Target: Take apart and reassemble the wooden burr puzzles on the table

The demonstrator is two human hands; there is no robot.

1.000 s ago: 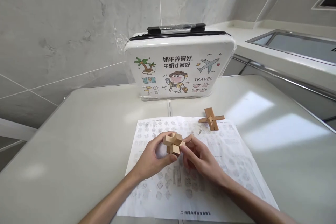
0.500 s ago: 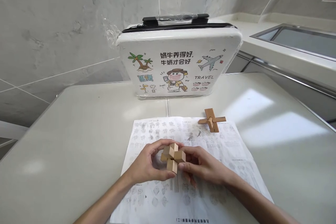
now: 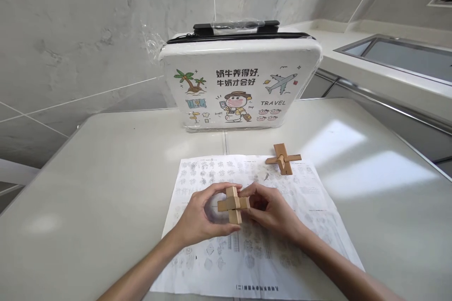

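A wooden burr puzzle point(image 3: 233, 204) of interlocking light-brown bars is held just above the printed sheet point(image 3: 268, 273). My left hand point(image 3: 199, 214) curves round its left side, with fingers at the far end and thumb at the near end. On its right side, my right hand point(image 3: 271, 207) pinches the puzzle with thumb and index finger, its other fingers curled under. A second wooden puzzle point(image 3: 283, 159), cross-shaped and darker, rests by the sheet's far right corner, apart from both hands.
A white carry case point(image 3: 236, 61) with cartoon prints and a black handle, wrapped in clear plastic, stands at the back of the white table point(image 3: 88, 188). Behind it is a grey tiled wall point(image 3: 88, 33). A ledge with a metal-framed panel point(image 3: 402, 56) lies to the right.
The burr puzzle has been turned, so its bars now show as a flatter cross. My right hand's fingers have curled in and shifted slightly up; my left hand keeps its hold.
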